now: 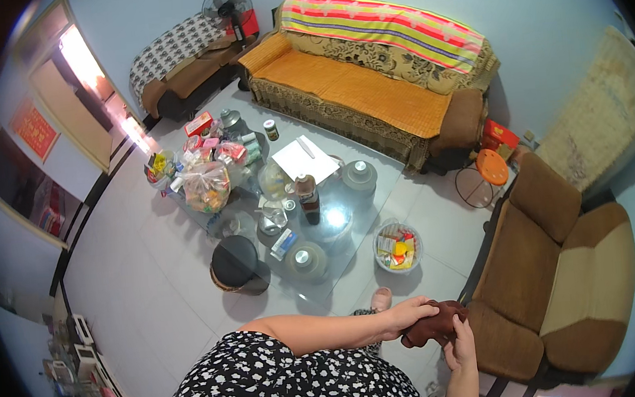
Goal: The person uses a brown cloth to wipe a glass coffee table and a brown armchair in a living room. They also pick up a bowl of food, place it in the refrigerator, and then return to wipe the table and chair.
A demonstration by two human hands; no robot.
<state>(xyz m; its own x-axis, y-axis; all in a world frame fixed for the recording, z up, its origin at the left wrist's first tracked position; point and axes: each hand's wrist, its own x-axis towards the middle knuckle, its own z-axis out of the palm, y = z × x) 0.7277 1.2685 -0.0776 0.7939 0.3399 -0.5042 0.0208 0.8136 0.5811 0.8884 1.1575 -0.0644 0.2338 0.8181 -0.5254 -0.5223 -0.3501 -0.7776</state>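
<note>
A dark reddish-brown bundled piece of cloth (433,327) is held up in front of me, over the floor and close to the brown sofa. My left hand (412,314) reaches across from the left and is closed on its upper left side. From below, my right hand (459,345) grips the right edge, with the thumb on top. The cloth is crumpled, so I cannot tell its full shape. My foot in a pink shoe (381,299) shows just beyond my left forearm.
A glass table (317,288) holds a dark bottle (307,199), white paper (318,162), a jar (271,130) and full plastic bags (207,186). Around it stand a black-topped stool (234,260), a waste bin (399,267), a patterned sofa (353,84) and a brown sofa (510,318).
</note>
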